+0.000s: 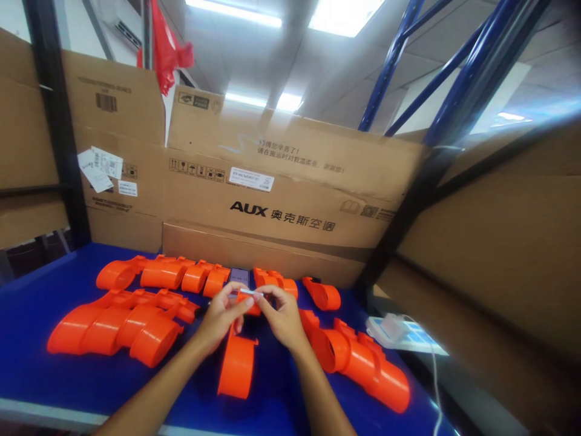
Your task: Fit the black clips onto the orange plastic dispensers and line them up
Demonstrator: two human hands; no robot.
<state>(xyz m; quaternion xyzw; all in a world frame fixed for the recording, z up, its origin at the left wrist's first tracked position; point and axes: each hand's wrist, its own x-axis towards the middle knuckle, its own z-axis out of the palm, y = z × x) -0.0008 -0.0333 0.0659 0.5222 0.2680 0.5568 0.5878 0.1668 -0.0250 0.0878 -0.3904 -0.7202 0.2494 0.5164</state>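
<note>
Both hands meet over the middle of the blue table. With bent fingers, my left hand (227, 312) grips an orange curled plastic band (247, 304) from its left side. My right hand (282, 315) pinches a small white strip (249, 292) at the band's top edge. What the strip is, I cannot make out. Just below the hands is an orange loop (236, 366); whether it belongs to the held band, I cannot tell. More orange curled bands lie in rows to the left (115, 324) and to the right (363, 363).
Behind stands a cardboard sheet (290, 212) as a back wall. Further orange bands (163, 272) line the back, near a phone (239, 277). A power strip (403, 333) with a white cable sits at the right edge. Dark posts (399, 206) frame the blue table (40, 284).
</note>
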